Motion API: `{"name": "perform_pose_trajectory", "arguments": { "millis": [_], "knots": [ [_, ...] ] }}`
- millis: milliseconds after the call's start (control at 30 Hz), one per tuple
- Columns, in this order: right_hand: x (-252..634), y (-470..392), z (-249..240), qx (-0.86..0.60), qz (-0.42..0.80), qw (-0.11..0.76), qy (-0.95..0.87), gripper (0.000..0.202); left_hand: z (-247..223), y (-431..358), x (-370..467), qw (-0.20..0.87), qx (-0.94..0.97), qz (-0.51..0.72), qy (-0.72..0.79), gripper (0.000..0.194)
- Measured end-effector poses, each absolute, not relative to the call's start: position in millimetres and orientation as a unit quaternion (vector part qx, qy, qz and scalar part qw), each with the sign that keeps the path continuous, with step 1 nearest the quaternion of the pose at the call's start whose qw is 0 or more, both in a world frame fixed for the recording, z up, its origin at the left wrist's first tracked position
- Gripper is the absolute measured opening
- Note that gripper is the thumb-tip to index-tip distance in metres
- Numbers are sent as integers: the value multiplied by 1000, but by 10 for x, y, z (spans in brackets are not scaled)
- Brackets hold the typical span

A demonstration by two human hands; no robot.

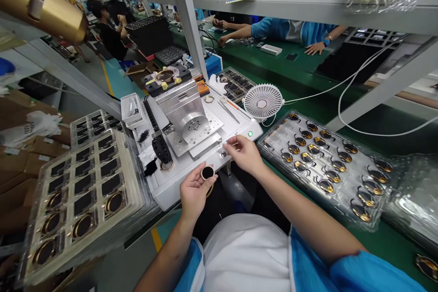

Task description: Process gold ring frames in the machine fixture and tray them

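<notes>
My left hand (193,191) is closed around the edge of a round watch case (207,172) with a black face and a pale gold rim. It holds the case in front of the white machine base (178,181). My right hand (245,154) is at the machine's front edge, thumb and forefinger drawn together near a small button (224,153). Whether anything is between those fingertips is too small to make out. Behind both hands stands a metal fixture block (183,107), with a gold ring in a black holder (167,77) on top.
Left, stacked clear trays (128,164) hold black squares and gold-rimmed watch cases. On the right, a clear tray (273,139) carries several round gold parts with black cables. A small white fan (263,101), tweezers (230,112) and a gold cylinder (51,4) overhead are near. Co-workers sit beyond.
</notes>
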State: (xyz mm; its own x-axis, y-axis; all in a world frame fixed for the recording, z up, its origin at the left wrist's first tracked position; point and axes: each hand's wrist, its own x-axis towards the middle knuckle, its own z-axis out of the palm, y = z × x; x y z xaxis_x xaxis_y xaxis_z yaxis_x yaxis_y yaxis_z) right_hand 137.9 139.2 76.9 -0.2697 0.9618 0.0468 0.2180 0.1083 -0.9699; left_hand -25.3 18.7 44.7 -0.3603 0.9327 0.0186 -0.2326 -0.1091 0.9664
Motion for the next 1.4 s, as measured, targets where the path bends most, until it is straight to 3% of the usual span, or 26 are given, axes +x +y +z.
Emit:
{"name": "perform_pose_trajectory", "arguments": {
  "millis": [67,200,300,467,933,1233,1400],
  "knots": [
    [1274,1632,802,-552,511,339,-565,43,511,188,-257,419,365,658,508,55],
    [1145,1777,863,-551,551,317,-541,31,589,161,-225,394,401,654,506,56],
    [1182,1534,936,-482,599,343,-539,44,596,137,-215,373,421,648,514,56],
    [1293,1027,1030,-359,713,239,-552,57,555,114,-234,324,475,621,533,55],
    [1243,850,1064,-416,631,244,-607,27,514,74,-224,253,525,595,553,46],
    [1240,832,1067,-410,664,232,-580,33,612,59,-204,259,508,601,561,45],
    [1231,834,1039,-426,625,250,-605,32,620,55,-192,254,504,594,573,45]
  ]
}}
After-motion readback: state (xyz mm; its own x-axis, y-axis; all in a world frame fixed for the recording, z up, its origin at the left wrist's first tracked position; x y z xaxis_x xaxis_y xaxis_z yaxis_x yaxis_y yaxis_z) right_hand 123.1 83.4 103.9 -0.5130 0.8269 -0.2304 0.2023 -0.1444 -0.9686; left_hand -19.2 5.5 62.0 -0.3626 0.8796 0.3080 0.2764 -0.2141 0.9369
